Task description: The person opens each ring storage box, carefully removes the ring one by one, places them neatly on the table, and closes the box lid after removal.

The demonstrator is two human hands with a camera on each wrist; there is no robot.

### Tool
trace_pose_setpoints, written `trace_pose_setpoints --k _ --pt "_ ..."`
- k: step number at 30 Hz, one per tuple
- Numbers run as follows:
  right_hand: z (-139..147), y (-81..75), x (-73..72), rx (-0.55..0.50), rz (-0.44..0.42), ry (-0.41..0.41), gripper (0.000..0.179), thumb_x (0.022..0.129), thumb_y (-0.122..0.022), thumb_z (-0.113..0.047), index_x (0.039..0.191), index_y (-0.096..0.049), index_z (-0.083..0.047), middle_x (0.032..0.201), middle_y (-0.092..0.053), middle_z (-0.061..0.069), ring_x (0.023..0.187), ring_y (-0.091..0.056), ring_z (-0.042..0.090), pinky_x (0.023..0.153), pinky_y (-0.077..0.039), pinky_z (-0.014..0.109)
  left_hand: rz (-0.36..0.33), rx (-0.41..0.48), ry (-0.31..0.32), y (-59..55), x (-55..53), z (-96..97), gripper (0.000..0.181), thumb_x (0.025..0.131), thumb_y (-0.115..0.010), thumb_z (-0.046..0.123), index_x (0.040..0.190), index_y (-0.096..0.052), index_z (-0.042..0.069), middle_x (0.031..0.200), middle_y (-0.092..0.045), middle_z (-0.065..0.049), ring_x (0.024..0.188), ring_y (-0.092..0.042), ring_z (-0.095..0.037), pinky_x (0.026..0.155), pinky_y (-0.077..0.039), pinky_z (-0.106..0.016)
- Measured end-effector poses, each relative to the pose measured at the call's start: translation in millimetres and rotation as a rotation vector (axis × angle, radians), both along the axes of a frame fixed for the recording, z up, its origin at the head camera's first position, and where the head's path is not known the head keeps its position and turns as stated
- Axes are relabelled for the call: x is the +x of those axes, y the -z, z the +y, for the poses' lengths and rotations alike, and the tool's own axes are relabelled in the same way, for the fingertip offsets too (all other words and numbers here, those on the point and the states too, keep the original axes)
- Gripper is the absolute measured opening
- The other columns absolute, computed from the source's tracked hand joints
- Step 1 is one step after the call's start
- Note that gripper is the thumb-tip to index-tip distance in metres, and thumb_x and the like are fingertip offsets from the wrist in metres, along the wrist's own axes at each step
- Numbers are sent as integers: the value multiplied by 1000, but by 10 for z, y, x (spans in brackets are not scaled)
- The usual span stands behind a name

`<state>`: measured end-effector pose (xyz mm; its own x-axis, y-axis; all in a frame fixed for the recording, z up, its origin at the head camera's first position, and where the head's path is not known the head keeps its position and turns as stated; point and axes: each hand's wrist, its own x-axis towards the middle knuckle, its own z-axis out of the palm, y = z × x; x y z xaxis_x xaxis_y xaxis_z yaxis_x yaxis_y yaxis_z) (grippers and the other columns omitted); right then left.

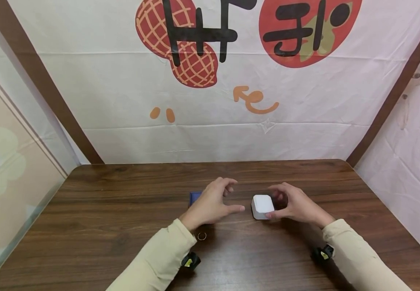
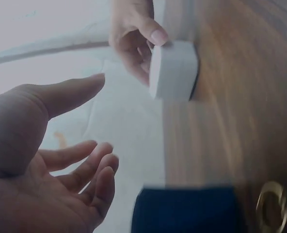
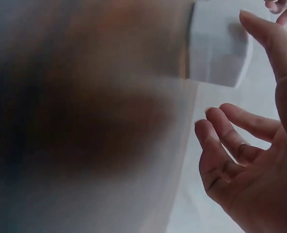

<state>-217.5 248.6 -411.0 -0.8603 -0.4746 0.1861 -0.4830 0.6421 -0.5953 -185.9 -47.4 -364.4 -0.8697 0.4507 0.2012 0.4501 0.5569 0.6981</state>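
Observation:
A small white box with rounded corners (image 1: 262,207) stands on the brown wooden table. At its right side is my right hand (image 1: 297,204), thumb by the near corner and the other fingers loosely bent behind, apart from the box in the right wrist view. Whether the thumb touches it I cannot tell. My left hand (image 1: 213,202) hovers left of the box, thumb and fingers spread with nothing between them. Beneath that hand lies a flat dark blue object (image 1: 194,197), mostly hidden in the head view. A gold-coloured ring (image 1: 202,236) lies near the left wrist.
The wooden table (image 1: 122,210) extends to both sides of the hands. Behind it hangs a white printed cloth (image 1: 210,141), with further cloth walls at left and right. Each wrist carries a small black camera (image 1: 191,261).

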Motion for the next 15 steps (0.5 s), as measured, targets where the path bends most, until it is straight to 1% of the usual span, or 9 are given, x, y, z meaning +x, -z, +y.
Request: trace_pose_setpoints --k 2,4,5,10,13,15 --pt "30 23 6 -9 -50 -22 75 72 -93 -35 131 -61 0 100 -63 5 86 -61 20 75 -52 33 -8 2 4 47 -12 86 65 84 -85 29 136 -57 2 111 -60 -9 103 -58 -29 87 -48 -40" --pt "37 43 3 -12 -82 -48 76 73 -92 -37 131 -60 0 101 -63 4 86 -60 20 74 -51 32 -26 5 2 88 -12 170 65 85 -85 29 137 -57 2 113 -60 -11 104 -58 -30 87 -48 -39" --pt "35 49 1 -9 -94 -59 75 74 -92 -38 131 -60 0 100 -62 3 85 -59 20 74 -51 31 -24 2 1 109 -13 214 65 85 -85 29 137 -57 2 114 -60 -12 104 -58 -29 87 -49 -39" --pt "2 74 -27 27 -86 -100 66 74 -91 -40 124 -65 -5 95 -58 -1 81 -55 18 69 -47 27 -27 -10 -15 217 -16 420 66 85 -85 30 136 -57 -1 115 -59 -13 105 -56 -27 88 -49 -38" --pt "-18 74 -39 40 -72 -103 56 73 -92 -37 117 -69 -10 92 -56 -1 80 -53 19 67 -45 27 -23 -19 -23 287 -27 517 69 83 -86 32 136 -57 -2 114 -58 -13 105 -53 -26 88 -47 -36" --pt "-28 75 -43 49 -64 -100 51 73 -93 -35 113 -70 -13 90 -55 -2 79 -53 19 67 -44 26 -7 -34 -30 334 -39 564 71 81 -88 33 135 -58 -2 113 -58 -13 103 -52 -25 87 -46 -34"
